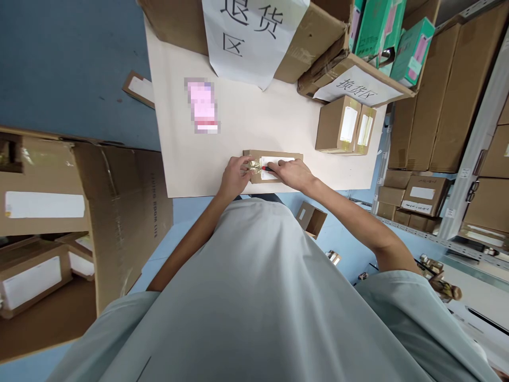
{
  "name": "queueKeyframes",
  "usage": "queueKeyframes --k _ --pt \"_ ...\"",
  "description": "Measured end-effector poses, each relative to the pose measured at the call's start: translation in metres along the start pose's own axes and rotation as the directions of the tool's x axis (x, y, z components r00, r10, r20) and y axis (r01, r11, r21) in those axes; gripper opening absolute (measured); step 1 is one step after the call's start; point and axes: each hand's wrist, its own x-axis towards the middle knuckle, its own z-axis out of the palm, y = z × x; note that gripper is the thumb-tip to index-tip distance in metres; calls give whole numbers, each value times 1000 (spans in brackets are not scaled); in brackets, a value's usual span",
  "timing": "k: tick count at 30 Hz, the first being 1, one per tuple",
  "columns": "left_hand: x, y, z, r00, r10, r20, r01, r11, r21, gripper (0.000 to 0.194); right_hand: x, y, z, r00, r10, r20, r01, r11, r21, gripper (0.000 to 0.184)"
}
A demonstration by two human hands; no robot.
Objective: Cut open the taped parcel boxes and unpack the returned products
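A small flat cardboard box (274, 154) with a white label and shiny clear tape lies near the front edge of the table. My left hand (237, 172) grips its left end, with the fingers curled at the taped part. In my right hand (292, 172) is a red-and-black utility knife (266, 168), held low over the label and pointing left toward the tape. The blade tip is too small to make out clearly. A pink blurred item (202, 103) lies farther back on the left.
Two labelled cartons (338, 124) stand at the table's right. Behind are large boxes with paper signs, one holding green packages (413, 50). An open carton (131, 212) with labelled boxes stands at left. Shelving (457, 191) with cartons is on the right. A small open box (312, 218) sits below the table.
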Motion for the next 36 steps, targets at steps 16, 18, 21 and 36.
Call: queueKeyframes --k 16,18,21,36 --pt "-2 12 1 998 -54 -22 55 997 54 46 11 -1 -15 998 -67 13 68 996 -54 46" --pt "-2 14 2 997 -64 -38 67 995 73 46 11 0 -14 997 -71 13 72 996 -52 45" --pt "-2 17 2 995 -83 -62 88 993 85 47 8 6 -12 998 -60 33 62 997 -47 42" --pt "-7 27 15 971 -111 -211 148 975 166 44 -51 120 46 990 33 139 -32 999 -7 48"
